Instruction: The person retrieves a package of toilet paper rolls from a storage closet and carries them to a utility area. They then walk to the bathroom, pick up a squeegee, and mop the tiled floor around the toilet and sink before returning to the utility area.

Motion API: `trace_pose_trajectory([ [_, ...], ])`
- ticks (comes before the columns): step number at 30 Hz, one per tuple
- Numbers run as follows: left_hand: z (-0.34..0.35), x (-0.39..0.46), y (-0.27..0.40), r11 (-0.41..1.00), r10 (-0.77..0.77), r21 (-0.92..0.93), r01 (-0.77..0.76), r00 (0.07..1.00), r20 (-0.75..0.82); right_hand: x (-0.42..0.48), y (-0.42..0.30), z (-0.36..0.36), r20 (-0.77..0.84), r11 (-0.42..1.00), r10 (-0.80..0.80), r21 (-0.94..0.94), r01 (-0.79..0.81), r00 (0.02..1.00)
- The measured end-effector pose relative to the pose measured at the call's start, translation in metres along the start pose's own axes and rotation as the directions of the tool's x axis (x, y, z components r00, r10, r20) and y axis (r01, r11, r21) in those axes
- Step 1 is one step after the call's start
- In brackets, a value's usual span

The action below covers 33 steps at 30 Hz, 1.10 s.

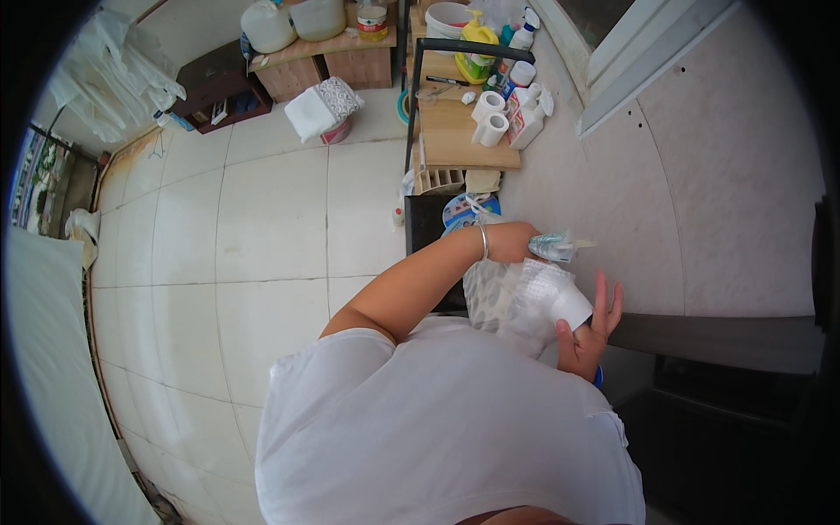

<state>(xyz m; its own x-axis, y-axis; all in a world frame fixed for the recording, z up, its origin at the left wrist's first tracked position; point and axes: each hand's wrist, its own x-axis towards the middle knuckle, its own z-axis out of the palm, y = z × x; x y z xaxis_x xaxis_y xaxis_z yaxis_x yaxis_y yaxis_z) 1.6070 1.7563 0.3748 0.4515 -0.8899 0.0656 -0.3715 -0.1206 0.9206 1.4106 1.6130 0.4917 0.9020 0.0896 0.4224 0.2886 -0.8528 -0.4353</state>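
Note:
My left hand, with a silver bangle at the wrist, holds a crumpled plastic packet with blue-green print. The packet sticks out past my fingers, which are mostly hidden. Below it, close to my white shirt, is a translucent plastic bag with grey spots. White embossed paper shows at the bag's right side. Beside that paper is my right hand, its fingers spread and nothing gripped. Whether its thumb touches the paper is unclear. Something blue shows at the right wrist.
A wooden shelf ahead carries paper rolls, a yellow pump bottle and spray bottles. A black surface lies left of my hands. A dark ledge runs at right. A towel-covered bucket stands on the tiled floor.

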Motion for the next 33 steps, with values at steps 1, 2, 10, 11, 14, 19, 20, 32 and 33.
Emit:
trace_pose_trajectory([
  [1,0.003,0.001,-0.013,0.999,0.033,0.017,-0.033,0.999,-0.030,0.001,0.002,-0.005,-0.019,1.000,-0.004,-0.013,0.004,1.000],
  [2,-0.007,-0.006,-0.018,0.994,-0.106,-0.025,0.106,0.994,-0.012,0.003,0.003,-0.015,-0.075,0.999,0.031,-0.006,-0.032,0.997],
  [10,-0.016,-0.018,-0.029,0.986,-0.098,-0.151,0.064,0.970,-0.224,0.015,0.036,0.032,0.023,0.969,0.131,0.209,-0.133,0.991],
  [11,-0.014,-0.017,-0.032,0.965,-0.149,-0.248,0.083,0.954,-0.261,0.021,0.036,0.037,0.009,0.960,0.135,0.245,-0.133,0.991],
  [14,-0.012,-0.019,-0.023,0.785,-0.312,-0.617,0.056,0.896,-0.316,0.037,0.040,0.042,-0.021,0.972,0.063,0.227,-0.056,0.998],
  [19,-0.010,-0.028,0.005,0.773,-0.215,-0.634,-0.025,0.930,-0.298,0.049,0.048,0.060,-0.032,0.982,-0.145,0.117,0.148,0.989],
  [20,-0.009,-0.031,-0.002,0.904,-0.277,-0.407,0.126,0.900,-0.336,0.056,0.037,0.056,-0.021,0.976,-0.199,0.082,0.200,0.980],
  [32,0.001,-0.025,-0.009,0.806,-0.488,-0.451,0.384,0.862,-0.139,0.064,0.068,0.068,-0.204,0.931,0.165,0.356,-0.084,0.965],
  [33,0.001,-0.029,-0.014,0.841,-0.470,-0.365,0.400,0.874,-0.125,0.062,0.076,0.070,-0.194,0.877,0.259,0.458,-0.146,0.946],
])
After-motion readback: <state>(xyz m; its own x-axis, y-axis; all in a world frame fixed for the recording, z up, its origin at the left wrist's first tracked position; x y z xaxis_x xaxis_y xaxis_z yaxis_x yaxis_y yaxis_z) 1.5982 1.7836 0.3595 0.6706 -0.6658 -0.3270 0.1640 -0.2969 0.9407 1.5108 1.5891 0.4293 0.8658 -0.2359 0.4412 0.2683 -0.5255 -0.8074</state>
